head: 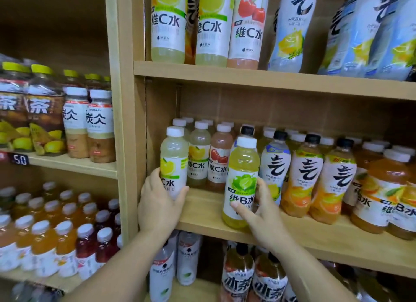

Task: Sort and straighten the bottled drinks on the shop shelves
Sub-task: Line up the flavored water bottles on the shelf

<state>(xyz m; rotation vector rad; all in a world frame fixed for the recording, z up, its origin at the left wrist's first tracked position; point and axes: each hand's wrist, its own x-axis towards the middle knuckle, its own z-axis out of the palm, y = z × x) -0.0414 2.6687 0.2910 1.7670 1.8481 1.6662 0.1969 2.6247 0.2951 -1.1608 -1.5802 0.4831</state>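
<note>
Two hands are up at the middle shelf [202, 214], each closed round a bottle. The left hand [161, 202] grips the lower half of a white-capped lemon bottle [174, 159], thumb on the front of the label and fingers curled behind. This bottle stands upright at the shelf's left end. The right hand [263, 209] holds a lime bottle [243, 180], thumb laid across the label and fingers behind. It sits at the shelf's front edge, though I cannot quite tell if its base rests on the wood. Both bare forearms rise from below, the left leaning rightward and the right leftward.

Between the held bottles, further back, stand one second lemon bottle [199, 154] and one cherry bottle [220, 157]. Right of the lime bottle are three black-capped bottles [301, 173], then two orange bottles [382, 189]. The rows behind are too dim to count.
</note>
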